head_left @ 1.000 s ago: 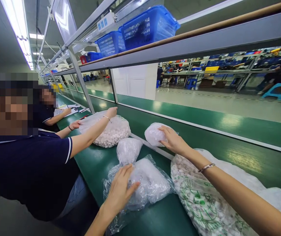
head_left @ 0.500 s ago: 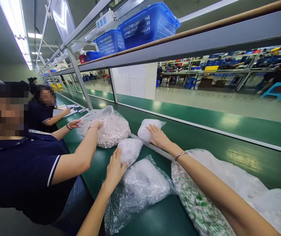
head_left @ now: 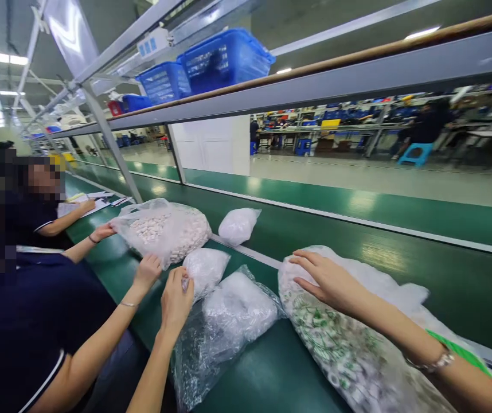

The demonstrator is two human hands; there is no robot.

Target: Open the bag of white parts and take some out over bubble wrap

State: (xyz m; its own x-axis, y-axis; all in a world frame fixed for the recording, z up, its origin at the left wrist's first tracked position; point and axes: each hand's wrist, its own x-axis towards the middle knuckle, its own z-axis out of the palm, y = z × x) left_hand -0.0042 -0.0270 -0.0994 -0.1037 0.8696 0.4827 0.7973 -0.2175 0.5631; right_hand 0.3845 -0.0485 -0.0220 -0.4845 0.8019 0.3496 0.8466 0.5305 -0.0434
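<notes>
My left hand [head_left: 178, 295] is closed at the near edge of a small clear plastic bag [head_left: 206, 268] with white contents, a bit of its film between thumb and fingers. Over the end of a large plastic bag [head_left: 336, 327] filled with small white pieces and printed in green, my right hand [head_left: 330, 279] has its fingers stretched out and apart. A clear plastic bag [head_left: 241, 307] with a loose, crumpled mouth lies between my arms. Farther back sits another small white bag [head_left: 238, 226], touched by neither hand.
At my left a co-worker's hands [head_left: 147, 271] handle a big bag [head_left: 186, 229] of small white pieces. Another person [head_left: 35, 195] sits beyond, by papers. Above the green bench [head_left: 280, 367] runs a shelf rail [head_left: 315, 94] with blue baskets [head_left: 229, 60]. A metal post [head_left: 110, 140] stands at the left.
My right hand has left the small white bag at the back and moved right to the large bag. My left hand's fingers have closed at the near small bag's edge. The view has swung right.
</notes>
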